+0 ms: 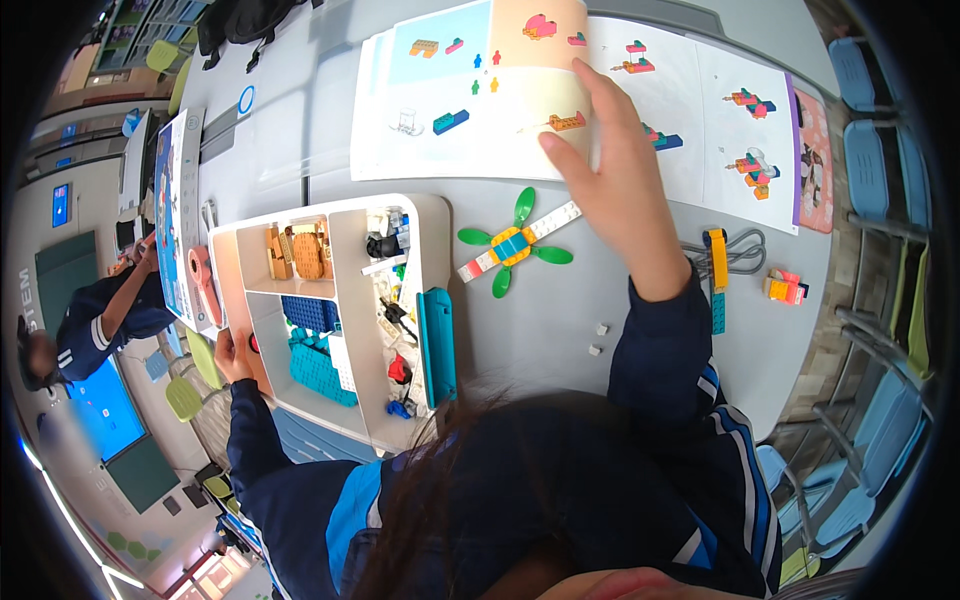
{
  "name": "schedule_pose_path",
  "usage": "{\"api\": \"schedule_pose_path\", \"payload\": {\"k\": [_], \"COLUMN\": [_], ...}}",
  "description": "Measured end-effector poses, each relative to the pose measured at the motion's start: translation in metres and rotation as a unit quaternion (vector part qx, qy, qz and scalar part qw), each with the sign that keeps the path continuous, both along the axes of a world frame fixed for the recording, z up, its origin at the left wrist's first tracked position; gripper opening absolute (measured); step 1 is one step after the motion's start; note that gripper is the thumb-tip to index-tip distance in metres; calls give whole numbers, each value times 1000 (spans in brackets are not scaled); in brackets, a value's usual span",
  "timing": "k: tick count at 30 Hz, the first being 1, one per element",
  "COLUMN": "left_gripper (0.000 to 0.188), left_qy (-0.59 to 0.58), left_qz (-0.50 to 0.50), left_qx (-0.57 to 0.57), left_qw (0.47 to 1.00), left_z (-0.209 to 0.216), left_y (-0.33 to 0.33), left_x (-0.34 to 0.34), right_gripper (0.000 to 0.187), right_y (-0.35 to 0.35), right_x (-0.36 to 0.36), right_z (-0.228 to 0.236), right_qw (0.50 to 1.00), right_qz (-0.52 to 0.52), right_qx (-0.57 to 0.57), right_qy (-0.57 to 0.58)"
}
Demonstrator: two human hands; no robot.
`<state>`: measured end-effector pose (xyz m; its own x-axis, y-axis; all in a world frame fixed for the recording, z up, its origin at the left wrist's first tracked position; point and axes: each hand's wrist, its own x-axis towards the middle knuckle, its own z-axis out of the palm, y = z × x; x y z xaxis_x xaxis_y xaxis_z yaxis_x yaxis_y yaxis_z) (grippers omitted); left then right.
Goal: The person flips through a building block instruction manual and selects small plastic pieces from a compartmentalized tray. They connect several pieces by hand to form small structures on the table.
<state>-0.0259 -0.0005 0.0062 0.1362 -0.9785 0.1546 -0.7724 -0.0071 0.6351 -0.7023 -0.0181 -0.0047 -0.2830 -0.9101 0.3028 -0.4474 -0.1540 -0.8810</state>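
The open booklet lies at the counter's far side, long axis running left to right. The right hand, nearer it, spreads thumb and fingers apart over its middle. The left hand is at the box's left edge; its grip is unclear.

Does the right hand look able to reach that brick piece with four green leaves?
Probably yes: the right hand is over the open booklet, close to the green-leafed build, which lies uncovered on the table with nothing visible in between.
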Motion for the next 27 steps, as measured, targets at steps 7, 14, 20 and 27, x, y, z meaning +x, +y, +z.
{"api": "schedule_pose_path", "payload": {"k": [7,14,20,27], "left_gripper": [22,24,22,29], "left_qy": [-25,-50,-29,-4], "left_qz": [-6,-1,16,-11], "left_qx": [30,27,-10,14], "left_qw": [999,998,999,1000], "left_z": [0,-8,-12,-6], "left_y": [-4,-1,-2,-6], "left_x": [13,27,28,7], "right_gripper": [81,64,63,73], "right_y": [-1,-1,-11,0], "right_x": [32,28,21,1], "right_z": [0,-1,-6,27], "right_qw": [994,991,953,851], "right_qz": [-68,-79,-212,-301], "right_qx": [26,7,-137,-221], "right_qy": [87,107,-169,-368]}}
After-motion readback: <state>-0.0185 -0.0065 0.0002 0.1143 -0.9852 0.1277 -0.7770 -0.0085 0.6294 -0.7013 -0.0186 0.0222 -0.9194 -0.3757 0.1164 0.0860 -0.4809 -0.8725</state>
